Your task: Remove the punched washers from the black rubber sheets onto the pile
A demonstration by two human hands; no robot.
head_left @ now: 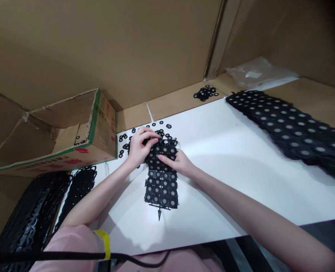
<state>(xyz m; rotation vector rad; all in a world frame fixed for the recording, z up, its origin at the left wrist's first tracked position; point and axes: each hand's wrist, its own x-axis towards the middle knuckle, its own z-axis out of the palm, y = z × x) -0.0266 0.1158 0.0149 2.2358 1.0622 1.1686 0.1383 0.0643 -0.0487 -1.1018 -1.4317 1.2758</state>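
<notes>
A black moulded plastic sheet (161,189) with rows of round pale-centred discs lies over the white table, its pointed stem towards me. My right hand (181,163) grips the sheet's right side, thumb on top and the other fingers hidden beneath it. At the sheet's far left corner, my left hand (141,146) has thumb and forefinger pinched together. Whatever sits between those fingertips is too small and covered to make out. Loose black rings (161,133) with pale centres lie just beyond the sheet and around my left hand.
An open cardboard box (105,124) stands at the left with a few rings inside. More black sheets (79,189) lie in front of it. A long stack of disc sheets (292,128) is at the right. Behind are a ring pile (205,93), a plastic bag (258,71) and cardboard walls (127,45).
</notes>
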